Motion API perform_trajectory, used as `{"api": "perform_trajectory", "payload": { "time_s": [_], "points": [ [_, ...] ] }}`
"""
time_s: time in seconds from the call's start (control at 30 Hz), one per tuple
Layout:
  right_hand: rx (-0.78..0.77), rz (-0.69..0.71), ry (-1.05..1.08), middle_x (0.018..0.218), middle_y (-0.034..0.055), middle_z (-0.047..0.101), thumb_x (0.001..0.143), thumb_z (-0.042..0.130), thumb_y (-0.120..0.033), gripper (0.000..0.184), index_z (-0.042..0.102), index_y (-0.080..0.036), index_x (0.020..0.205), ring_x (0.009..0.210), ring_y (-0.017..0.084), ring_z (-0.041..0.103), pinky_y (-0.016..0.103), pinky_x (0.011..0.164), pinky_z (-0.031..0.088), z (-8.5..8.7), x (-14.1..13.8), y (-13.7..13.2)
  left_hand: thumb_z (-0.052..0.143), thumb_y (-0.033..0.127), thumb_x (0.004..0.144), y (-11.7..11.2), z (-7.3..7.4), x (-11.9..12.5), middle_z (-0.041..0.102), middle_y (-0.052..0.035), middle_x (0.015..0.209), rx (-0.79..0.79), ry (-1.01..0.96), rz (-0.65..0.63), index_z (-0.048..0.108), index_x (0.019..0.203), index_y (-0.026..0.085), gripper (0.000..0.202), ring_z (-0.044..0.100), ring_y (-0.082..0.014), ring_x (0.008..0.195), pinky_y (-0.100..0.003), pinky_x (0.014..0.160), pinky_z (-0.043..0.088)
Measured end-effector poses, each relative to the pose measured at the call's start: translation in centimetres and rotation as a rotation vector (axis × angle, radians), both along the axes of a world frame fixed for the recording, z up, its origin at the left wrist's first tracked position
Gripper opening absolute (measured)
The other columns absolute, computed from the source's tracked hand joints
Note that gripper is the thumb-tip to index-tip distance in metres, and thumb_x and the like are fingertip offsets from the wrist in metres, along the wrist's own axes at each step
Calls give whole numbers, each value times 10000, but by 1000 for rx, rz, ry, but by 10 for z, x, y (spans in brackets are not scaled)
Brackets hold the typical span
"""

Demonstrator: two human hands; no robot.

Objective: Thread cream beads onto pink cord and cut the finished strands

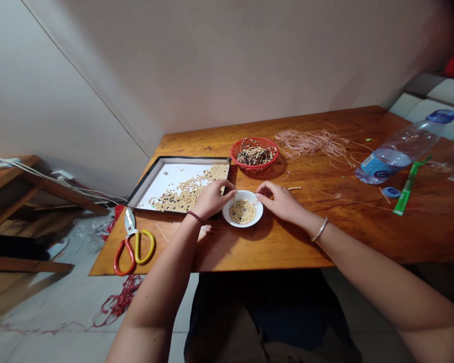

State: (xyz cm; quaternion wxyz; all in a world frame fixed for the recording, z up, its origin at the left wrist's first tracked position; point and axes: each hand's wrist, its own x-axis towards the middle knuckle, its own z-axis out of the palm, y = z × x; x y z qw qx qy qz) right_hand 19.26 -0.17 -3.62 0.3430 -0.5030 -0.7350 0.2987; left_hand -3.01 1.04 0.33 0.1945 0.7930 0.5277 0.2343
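Note:
A small white bowl (243, 224) of tan and dark beads (242, 210) stands near the table's front edge. My left hand (213, 197) is at its upper left rim, thumb and forefinger pinched together. On the other side, my right hand (278, 200) pinches at the upper right rim. What lies between the fingertips of either hand is too small to make out. Just beyond my right hand, a short row of threaded beads (295, 188) shows, its thin thread running right across the table. Left of the bowl sits a black-edged tray (174, 174) with many loose beads.
Scissors with red and yellow handles (135, 244) lie at the table's left edge. Behind the bowl are a red basket (254, 168) of beaded strands and a pile of pink thread (312, 142). A plastic bottle (401, 148), blue cap (391, 192) and green packet (406, 191) are at right.

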Motion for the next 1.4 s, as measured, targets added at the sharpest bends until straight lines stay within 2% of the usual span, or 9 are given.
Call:
{"api": "perform_trajectory", "payload": {
  "time_s": [0.37,0.57,0.7,0.8,0.93,1.03,1.13,1.27,1.4],
  "points": [
    [-47,7,-41,784,27,705,862,533,-334,136,587,-216,905,705,167,642,274,668,470,-2,2,1,602,321,800,-3,4,1,678,-46,1021,-35,-10,5,626,950,195,198,610,-192,924,-329,822,474],
    [-67,14,-59,684,6,681,893,477,-407,207,568,-224,924,606,158,605,246,574,422,-4,3,1,567,305,832,-3,6,1,680,-33,1034,-16,-62,58,620,969,202,180,611,-181,928,-302,766,468],
    [-42,-28,-128,652,11,651,891,453,-458,287,592,-211,843,563,152,553,243,529,362,1,3,-1,553,305,846,-5,10,4,683,-26,1023,6,-74,78,629,954,203,167,610,-177,905,-289,729,459],
    [-24,-1,-173,682,30,654,902,415,-465,370,605,-197,731,598,154,549,251,545,339,5,3,-2,543,290,855,-6,12,7,683,-27,1006,29,-90,59,637,928,197,151,603,-164,880,-272,708,453],
    [-41,24,-205,608,19,605,886,441,-436,397,566,-187,603,573,144,503,255,536,299,7,3,-1,527,296,873,-8,12,9,682,-28,962,68,-112,22,639,913,189,159,591,-145,829,-256,676,437],
    [-66,25,-132,575,1,558,874,460,-440,395,538,-181,586,553,130,458,250,528,285,6,3,0,530,305,879,-10,13,10,682,-27,904,75,-118,-27,639,907,179,169,582,-129,767,-241,643,425],
    [-97,83,32,582,-11,509,872,448,-507,429,508,-178,604,560,121,424,246,534,290,7,3,2,538,327,883,-13,14,13,686,-32,869,79,-102,-112,649,912,172,192,579,-126,730,-242,643,423],
    [-140,183,226,590,-27,418,853,454,-572,455,441,-188,609,561,110,366,248,535,277,10,1,2,568,361,871,-18,15,18,695,-29,913,114,-14,-229,663,934,192,205,591,-144,792,-268,724,433],
    [-164,211,290,592,-31,378,834,465,-605,469,426,-193,612,559,108,336,252,529,270,12,-1,1,631,412,818,-21,10,24,692,-35,921,188,158,-231,674,968,214,253,566,-193,848,-309,761,430]
  ]
}}
